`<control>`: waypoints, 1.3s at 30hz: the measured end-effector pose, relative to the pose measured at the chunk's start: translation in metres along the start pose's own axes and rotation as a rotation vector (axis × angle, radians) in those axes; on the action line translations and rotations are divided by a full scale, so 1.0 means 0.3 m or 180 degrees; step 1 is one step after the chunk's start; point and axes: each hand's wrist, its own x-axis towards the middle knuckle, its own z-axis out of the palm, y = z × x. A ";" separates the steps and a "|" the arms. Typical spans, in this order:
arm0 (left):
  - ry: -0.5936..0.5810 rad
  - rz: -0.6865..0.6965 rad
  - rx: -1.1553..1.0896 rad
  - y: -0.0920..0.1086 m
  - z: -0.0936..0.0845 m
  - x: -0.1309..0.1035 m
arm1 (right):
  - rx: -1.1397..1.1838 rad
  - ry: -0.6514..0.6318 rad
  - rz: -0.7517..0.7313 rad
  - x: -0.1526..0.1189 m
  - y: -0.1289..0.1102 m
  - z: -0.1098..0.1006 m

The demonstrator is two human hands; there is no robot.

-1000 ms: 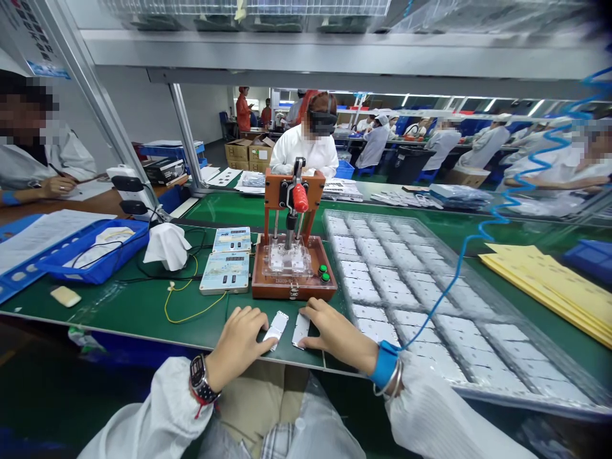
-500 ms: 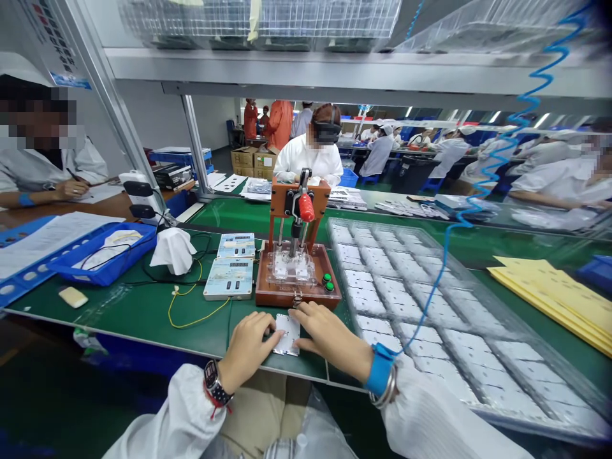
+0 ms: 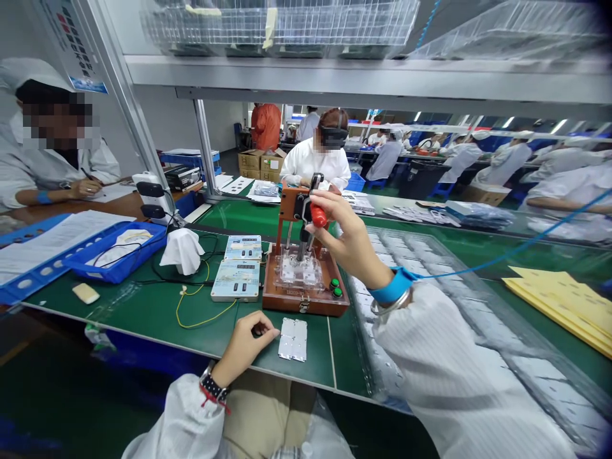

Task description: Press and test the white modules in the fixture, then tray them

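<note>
Gripping the red knob point(image 3: 319, 215) of the small press point(image 3: 289, 204) with the right hand point(image 3: 352, 239), fingers over the top and thumb underneath. Holding the left hand point(image 3: 245, 341) low over the front of the bench point(image 3: 318, 357), fingers curled and thumb drawn in narrow towards the index finger; impossible to tell whether those two tips meet, or whether the thumb touches the pair of white plates point(image 3: 292, 339) just beside it. To be seen lying flat there: both plates, edge to edge, in front of the press and near the bench's front edge.

Under the knob, on the brown base point(image 3: 306, 306): a clear fixture point(image 3: 300, 271), with two green buttons point(image 3: 336, 287) to its right. Just left of the base, two control boxes point(image 3: 236, 280) with small displays, and a yellow wire point(image 3: 191, 326) looping out over the green surface. Further left, a crumpled white cloth point(image 3: 182, 252), a blue tray point(image 3: 115, 262) and a pale block point(image 3: 86, 293). Right of the press, partly behind the right arm, a large clear tray point(image 3: 367, 357) of white pieces, then yellow sheets point(image 3: 564, 306) beyond. Across the bench, a person in white point(image 3: 315, 159) with head bent down
</note>
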 end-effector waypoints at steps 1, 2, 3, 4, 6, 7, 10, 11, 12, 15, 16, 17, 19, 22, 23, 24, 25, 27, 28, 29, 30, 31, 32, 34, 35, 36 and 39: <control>0.0004 -0.0002 -0.0006 -0.001 0.000 -0.001 | 0.0080 0.0006 -0.0014 0.006 0.004 0.005; 0.0004 -0.0007 -0.0017 -0.002 -0.001 -0.001 | 0.0171 0.0004 -0.0022 0.010 0.008 0.009; 0.0000 -0.0011 -0.0031 -0.003 0.000 -0.002 | 0.0264 0.0001 -0.0019 0.012 0.011 0.011; -0.0015 -0.0013 -0.0047 -0.002 0.000 -0.002 | 0.0349 0.0004 -0.0014 0.014 0.015 0.012; -0.0058 -0.0010 -0.0083 -0.001 0.001 -0.003 | 0.0461 0.0012 -0.0007 0.015 0.020 0.009; -0.0088 -0.0007 -0.0097 0.000 0.001 -0.003 | 0.0488 0.0016 0.0003 0.016 0.021 0.007; -0.0172 0.0005 -0.0104 0.003 0.001 -0.003 | 0.0507 0.0029 0.0084 0.016 0.021 0.004; -0.0199 0.0006 -0.0098 0.004 0.001 -0.004 | 0.0502 0.0037 0.0119 0.016 0.020 0.005; -0.0227 0.0009 -0.0091 0.005 0.001 -0.004 | 0.0493 0.0052 0.0149 0.015 0.019 0.005; -0.0266 0.0022 -0.0063 0.005 0.002 -0.006 | 0.0452 0.0095 0.0188 0.013 0.018 0.008; -0.0266 0.0028 -0.0056 0.004 0.002 -0.006 | 0.0435 0.0097 0.0191 0.013 0.018 0.008; -0.0263 0.0032 -0.0052 0.004 0.002 -0.007 | 0.0417 0.0091 0.0189 0.013 0.019 0.008; -0.0254 0.0040 -0.0047 0.003 0.003 -0.007 | 0.0382 0.0083 0.0146 0.014 0.022 0.007; -0.0247 0.0060 -0.0030 0.001 0.004 -0.009 | 0.0346 0.0110 0.0024 0.017 0.024 0.003; -0.0247 0.0068 -0.0024 0.000 0.005 -0.009 | 0.0333 0.0117 0.0004 0.018 0.024 0.002; -0.0248 0.0072 -0.0020 0.000 0.005 -0.010 | 0.0313 0.0118 0.0003 0.019 0.024 0.001; -0.0250 0.0076 -0.0016 -0.001 0.006 -0.010 | 0.0288 0.0113 0.0019 0.020 0.023 0.001; -0.0251 0.0078 -0.0011 -0.001 0.006 -0.010 | 0.0248 0.0105 0.0052 0.021 0.023 0.003; -0.0253 0.0077 -0.0008 -0.001 0.006 -0.010 | 0.0246 0.0107 0.0060 0.020 0.024 0.004; -0.0253 0.0076 -0.0004 -0.001 0.007 -0.010 | 0.0260 0.0114 0.0059 0.018 0.025 0.006; -0.0254 0.0076 0.0001 -0.001 0.007 -0.010 | 0.0283 0.0119 0.0054 0.016 0.025 0.007; -0.0251 0.0077 0.0006 0.000 0.007 -0.010 | 0.0305 0.0119 0.0040 0.015 0.025 0.007; -0.0246 0.0076 0.0011 0.000 0.006 -0.011 | 0.0317 0.0110 0.0023 0.015 0.023 0.004; -0.0237 0.0075 0.0013 0.000 0.006 -0.012 | 0.0327 0.0111 0.0022 0.026 0.012 -0.010; -0.0234 0.0074 0.0012 -0.001 0.006 -0.013 | 0.0347 0.0128 0.0057 0.042 0.003 -0.022; -0.0236 0.0075 0.0008 -0.002 0.006 -0.013 | 0.0390 0.0150 0.0109 0.065 -0.008 -0.037; -0.0229 0.0100 0.0011 -0.004 0.006 -0.013 | 0.0695 0.0122 0.0380 0.184 -0.029 -0.082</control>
